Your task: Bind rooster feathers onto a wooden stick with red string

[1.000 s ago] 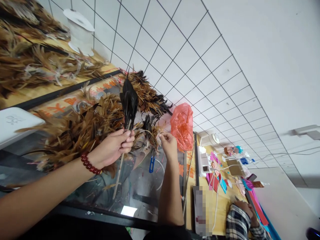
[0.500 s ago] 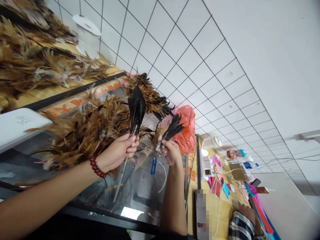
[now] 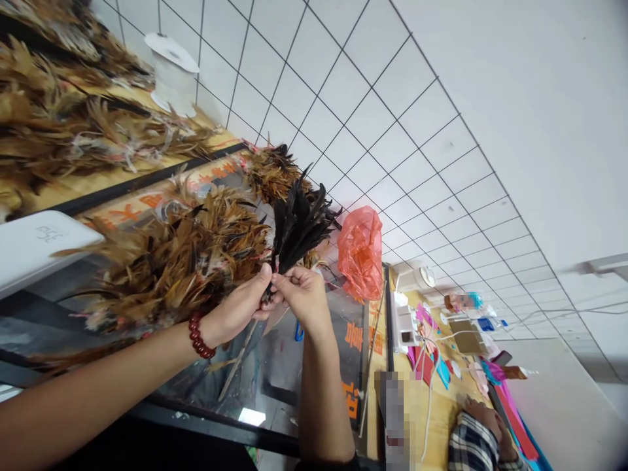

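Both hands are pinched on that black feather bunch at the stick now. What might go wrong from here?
1. The left hand and right hand pinch only the base of the black feathers; loosening either could let the bunch splay or slip down the thin stick.
2. The brown feather pile touches the bunch, so stray feathers might get caught in.

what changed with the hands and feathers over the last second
The right hand picked a small dark feather tuft from the pile and carried it left to join the black feather bunch on its stick in the left hand. The brown feather pile and red bag stayed put.
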{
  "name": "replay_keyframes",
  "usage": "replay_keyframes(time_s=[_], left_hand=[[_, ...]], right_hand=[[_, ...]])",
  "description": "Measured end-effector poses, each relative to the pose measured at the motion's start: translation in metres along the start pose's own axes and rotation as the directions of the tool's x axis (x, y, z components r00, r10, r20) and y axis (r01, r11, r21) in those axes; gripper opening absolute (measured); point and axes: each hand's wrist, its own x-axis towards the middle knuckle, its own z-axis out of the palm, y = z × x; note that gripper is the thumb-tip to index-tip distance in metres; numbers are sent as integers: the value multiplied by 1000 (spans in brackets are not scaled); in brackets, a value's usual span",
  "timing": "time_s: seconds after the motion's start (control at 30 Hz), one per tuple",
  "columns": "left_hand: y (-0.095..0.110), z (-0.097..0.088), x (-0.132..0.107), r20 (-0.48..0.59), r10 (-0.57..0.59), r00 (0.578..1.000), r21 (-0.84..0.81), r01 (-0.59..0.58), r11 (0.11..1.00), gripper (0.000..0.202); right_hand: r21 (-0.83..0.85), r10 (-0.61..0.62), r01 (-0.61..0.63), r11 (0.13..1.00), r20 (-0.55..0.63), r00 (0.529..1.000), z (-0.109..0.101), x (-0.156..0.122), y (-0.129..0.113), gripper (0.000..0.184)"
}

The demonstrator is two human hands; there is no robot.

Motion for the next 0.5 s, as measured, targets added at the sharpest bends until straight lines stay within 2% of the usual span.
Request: replay_keyframes(time_s=[0.23,0.33,0.4,0.43,0.5], left_hand=[[-1,1,-4,21,-6,1000,3,6,1000,57],[0,-1,-4,45,-14,999,-6,14,1000,52],[2,-3,-3,37,-17,999,-46,18,999,48],[4,-4,-3,25,-19,1000,-75,21,997,46],[8,-6,-2,-14,-27,1000,-124,25,992,45]], right_hand=[[-56,-63,53,997,-191,980,8,-3,3,21],[-26,-78,76,997,-122,989,7,-3,3,19],[44,-73,75,996,-59,996,-4,-2,4,21],[62,-77,82,995,-72,994,-14,-1,6,24],[7,-98,101,995,-209,973,-41,3,14,29]])
